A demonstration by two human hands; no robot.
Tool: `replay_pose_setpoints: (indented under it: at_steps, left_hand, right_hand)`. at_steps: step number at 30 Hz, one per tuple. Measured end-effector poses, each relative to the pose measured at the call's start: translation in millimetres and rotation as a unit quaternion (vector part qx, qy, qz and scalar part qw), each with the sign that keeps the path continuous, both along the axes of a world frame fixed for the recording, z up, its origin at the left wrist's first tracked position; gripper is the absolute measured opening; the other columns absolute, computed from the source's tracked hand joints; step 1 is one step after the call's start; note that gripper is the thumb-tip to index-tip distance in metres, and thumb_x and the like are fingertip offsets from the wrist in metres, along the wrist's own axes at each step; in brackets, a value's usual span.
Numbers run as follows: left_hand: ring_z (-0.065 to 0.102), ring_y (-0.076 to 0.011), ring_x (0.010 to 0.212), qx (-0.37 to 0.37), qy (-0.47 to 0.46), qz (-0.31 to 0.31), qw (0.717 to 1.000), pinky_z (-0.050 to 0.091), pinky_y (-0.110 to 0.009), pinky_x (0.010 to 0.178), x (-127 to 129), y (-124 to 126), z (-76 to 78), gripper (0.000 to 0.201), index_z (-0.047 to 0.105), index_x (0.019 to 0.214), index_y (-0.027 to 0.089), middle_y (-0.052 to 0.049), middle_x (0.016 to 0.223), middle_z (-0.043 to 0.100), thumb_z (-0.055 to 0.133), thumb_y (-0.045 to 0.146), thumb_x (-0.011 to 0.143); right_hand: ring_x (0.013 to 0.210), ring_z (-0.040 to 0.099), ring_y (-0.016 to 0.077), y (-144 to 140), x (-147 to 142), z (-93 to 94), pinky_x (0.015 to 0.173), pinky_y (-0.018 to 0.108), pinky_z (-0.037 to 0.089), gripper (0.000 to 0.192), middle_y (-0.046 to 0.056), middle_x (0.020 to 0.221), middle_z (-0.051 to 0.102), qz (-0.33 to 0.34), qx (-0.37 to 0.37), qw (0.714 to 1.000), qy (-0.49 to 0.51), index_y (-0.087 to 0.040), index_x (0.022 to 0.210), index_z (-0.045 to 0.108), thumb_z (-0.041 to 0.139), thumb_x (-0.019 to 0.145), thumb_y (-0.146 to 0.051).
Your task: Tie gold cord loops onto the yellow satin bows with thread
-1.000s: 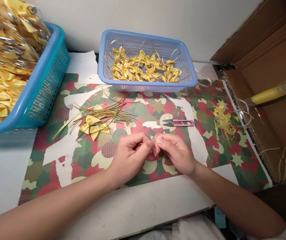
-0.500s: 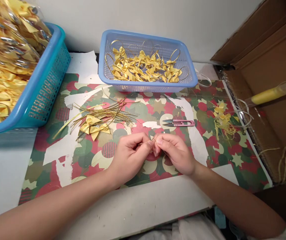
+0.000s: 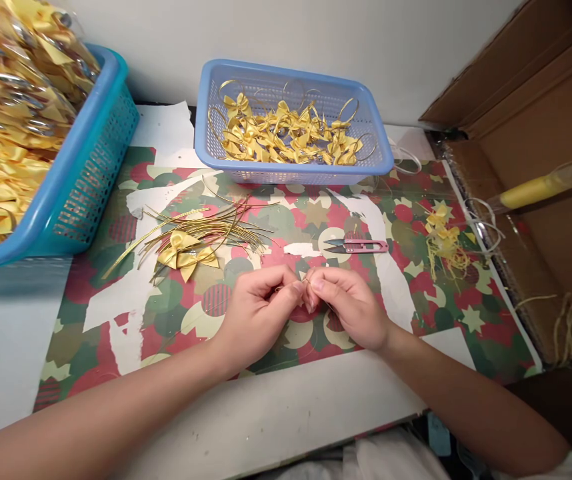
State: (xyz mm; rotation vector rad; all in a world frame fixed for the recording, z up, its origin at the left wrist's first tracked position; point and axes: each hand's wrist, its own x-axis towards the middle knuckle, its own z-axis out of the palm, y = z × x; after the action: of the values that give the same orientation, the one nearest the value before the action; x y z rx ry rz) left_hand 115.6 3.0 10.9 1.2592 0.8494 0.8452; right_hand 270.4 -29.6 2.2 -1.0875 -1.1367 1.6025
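Observation:
My left hand (image 3: pixel 266 310) and my right hand (image 3: pixel 349 303) meet over the patterned paper, fingertips pinched close together. Between them runs a thin gold cord (image 3: pixel 305 280), gripped by both; most of it is hidden by the fingers. Left of my left hand lies a yellow ribbon bow (image 3: pixel 186 257) with a shiny bead-like middle. It rests against a loose bundle of gold cords (image 3: pixel 231 227). Just beyond my right hand, pink-handled thread snips (image 3: pixel 359 246) lie flat, blades pointing left.
A blue basket (image 3: pixel 293 170) at the back holds looped yellow bows. Another blue basket (image 3: pixel 101 153), piled with bows, stands at left. Yellow scraps (image 3: pixel 443 237) lie at right, beside a cardboard box (image 3: pixel 526 113) and a yellow tube (image 3: pixel 541 191). The patterned paper (image 3: pixel 496 340) is torn in places.
Both hands stay together in nearly the same pinch on the cord. The whole view has shifted very slightly; the bow, cords, snips and baskets lie as before.

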Motion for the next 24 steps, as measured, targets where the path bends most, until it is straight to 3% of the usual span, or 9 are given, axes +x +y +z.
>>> replay_pose_setpoints:
  at_steps: [7,24]
  left_hand:
    - [0.054,-0.0054,0.05,-0.002,-0.005,0.003,1.0,0.044,-0.013,0.047,0.3,-0.3,2.5,0.028,0.054,0.053,0.017,0.004,0.055,0.064,0.048,0.01,0.079]
    - [0.051,-0.0027,0.047,-0.012,-0.022,0.004,1.0,0.043,-0.009,0.045,1.5,-0.2,1.5,0.028,0.054,0.052,0.016,0.006,0.053,0.061,0.049,0.009,0.079]
  right_hand:
    - [0.064,0.049,0.0117,-0.6,0.8,-0.9,0.061,0.026,0.042,0.032,0.0,0.066,0.052,0.003,0.004,1.0,-0.001,-0.018,0.065,0.053,0.049,0.093,-0.032]
    - [0.065,0.049,0.011,0.0,0.9,-0.2,0.061,0.025,0.042,0.031,0.0,0.066,0.051,0.005,0.001,1.0,0.003,-0.018,0.065,0.052,0.049,0.094,-0.03]
